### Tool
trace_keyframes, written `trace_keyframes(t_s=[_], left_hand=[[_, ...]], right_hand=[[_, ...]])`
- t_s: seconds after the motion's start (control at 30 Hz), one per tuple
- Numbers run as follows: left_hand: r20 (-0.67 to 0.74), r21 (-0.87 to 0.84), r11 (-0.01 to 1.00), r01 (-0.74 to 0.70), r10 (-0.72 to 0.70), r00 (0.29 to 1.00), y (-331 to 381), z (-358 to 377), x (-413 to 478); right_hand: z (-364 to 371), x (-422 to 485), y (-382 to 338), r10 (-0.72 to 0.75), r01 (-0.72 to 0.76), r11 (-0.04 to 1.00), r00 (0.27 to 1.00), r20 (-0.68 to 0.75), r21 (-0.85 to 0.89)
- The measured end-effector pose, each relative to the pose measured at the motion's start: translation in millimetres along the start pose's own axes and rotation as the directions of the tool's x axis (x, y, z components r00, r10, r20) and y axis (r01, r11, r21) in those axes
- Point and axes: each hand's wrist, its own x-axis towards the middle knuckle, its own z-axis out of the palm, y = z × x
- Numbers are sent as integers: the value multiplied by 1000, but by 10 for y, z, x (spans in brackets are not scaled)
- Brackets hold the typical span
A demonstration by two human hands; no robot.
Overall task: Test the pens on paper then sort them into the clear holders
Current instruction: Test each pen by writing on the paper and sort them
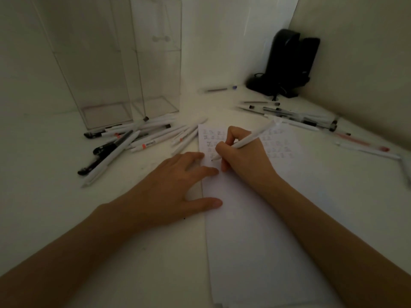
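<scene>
My right hand [242, 152] grips a white pen [251, 138] with its tip touching the white paper [255, 218] beside rows of small written marks. My left hand [178, 185] lies flat, fingers spread, pressing on the paper's left edge. Two tall clear holders [106, 63] stand at the back left, with no pens visible inside. A heap of white and black pens [133, 138] lies in front of the holders, left of the paper. Several clear-barrelled pens [295, 116] lie at the back right.
A black object with a cord [287, 65] sits in the back right corner against the wall. A lone pen with a blue end [220, 88] lies behind the paper. A red pen [362, 142] and a white pen lie at the far right.
</scene>
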Motion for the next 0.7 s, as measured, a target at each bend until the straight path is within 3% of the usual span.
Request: trace_keyframes(t_s=[0.23, 0.7], left_hand=[[-22, -1, 1000, -17, 17, 1000, -29, 33, 2], [8, -5, 1000, -4, 4, 1000, -1, 13, 2]], right_hand=[[24, 36, 48, -20, 16, 997, 999, -50, -70], [9, 18, 41, -26, 25, 999, 999, -36, -28]])
